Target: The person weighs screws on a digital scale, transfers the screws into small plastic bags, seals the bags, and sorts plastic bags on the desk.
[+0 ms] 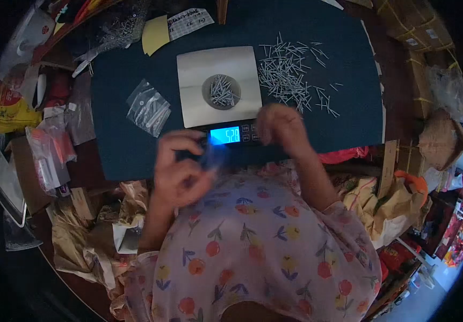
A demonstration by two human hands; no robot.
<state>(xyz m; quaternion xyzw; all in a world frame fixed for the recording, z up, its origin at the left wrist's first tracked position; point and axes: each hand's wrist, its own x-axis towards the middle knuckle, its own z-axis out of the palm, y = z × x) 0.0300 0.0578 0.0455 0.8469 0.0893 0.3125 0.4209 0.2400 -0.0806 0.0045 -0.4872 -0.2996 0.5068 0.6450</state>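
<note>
A digital scale (188, 80) with a steel plate lies on the dark table. On it stands a small round dish (208, 96) with several nails (222, 90) inside. The lit display (225, 135) seems to read 528. My left hand (180, 169) is at the scale's lower left, fingers curled on what looks like a small clear plastic bag (215, 156), blurred by motion. By the scale's lower right corner is my right hand (282, 127), its fingers bent inward and smeared; whatever they hold is hidden. A loose pile of nails (285, 72) spreads right of the scale.
Clear zip bags (148, 107) lie left of the scale on the dark table top (129, 155). A yellow paper (155, 35) and a handwritten note (190, 23) are at the back. Cardboard boxes (417, 70) stand at the right, crumpled brown paper (81, 241) at the lower left.
</note>
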